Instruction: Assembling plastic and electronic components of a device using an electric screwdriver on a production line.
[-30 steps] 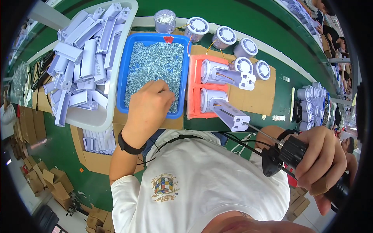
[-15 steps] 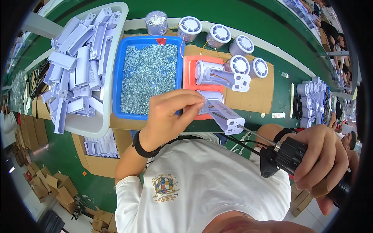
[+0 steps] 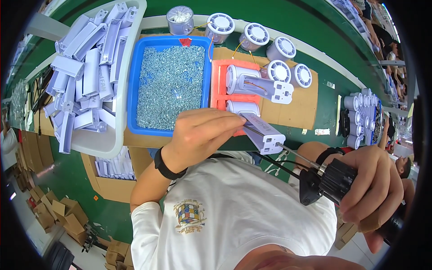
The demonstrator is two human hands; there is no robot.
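In the head view, your left hand (image 3: pixel 204 135) is holding its fingertips close at the base of the lower white fan handle (image 3: pixel 268 138); whether they're pinching anything, I can't tell. Your right hand (image 3: pixel 373 186) is gripping the black power screwdriver (image 3: pixel 338 179), whose metal shaft is running into the handle's end plate. That handle is jutting from a fan housing (image 3: pixel 243 108) sitting in the orange-red holder (image 3: pixel 219 81), right of the blue screw tray (image 3: pixel 132 99).
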